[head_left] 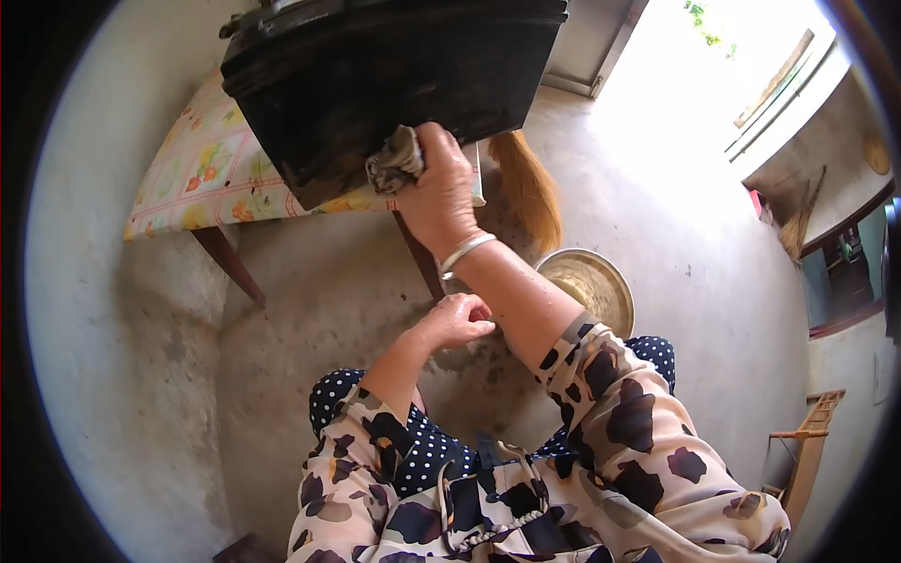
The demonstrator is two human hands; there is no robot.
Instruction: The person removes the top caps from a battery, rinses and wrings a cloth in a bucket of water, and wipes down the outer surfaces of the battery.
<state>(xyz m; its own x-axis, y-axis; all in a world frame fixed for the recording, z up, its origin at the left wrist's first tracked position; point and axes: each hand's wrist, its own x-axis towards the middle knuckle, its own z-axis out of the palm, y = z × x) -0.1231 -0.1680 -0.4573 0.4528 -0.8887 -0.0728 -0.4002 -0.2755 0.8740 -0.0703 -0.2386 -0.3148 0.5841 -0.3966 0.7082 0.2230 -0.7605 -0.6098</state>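
Observation:
My right hand (439,188), with a silver bangle at the wrist, is closed on a crumpled, dirty grey cloth (395,161). The cloth presses against the lower front face of a large black box-like thing (385,89), whose exact kind I cannot make out. Smudges show along its lower edge. Under it is a table with a flowered tablecloth (192,169). Lower down, in front of my knees, my left hand (454,321) hangs with its fingers curled in and nothing visible in them. It touches neither the box nor the cloth.
A round metal basin (615,281) stands on the floor beyond my right forearm. A straw broom (527,192) hangs or leans by the table's right end. Bright light enters through a doorway at upper right. A wooden frame-like object (812,450) is at the right wall.

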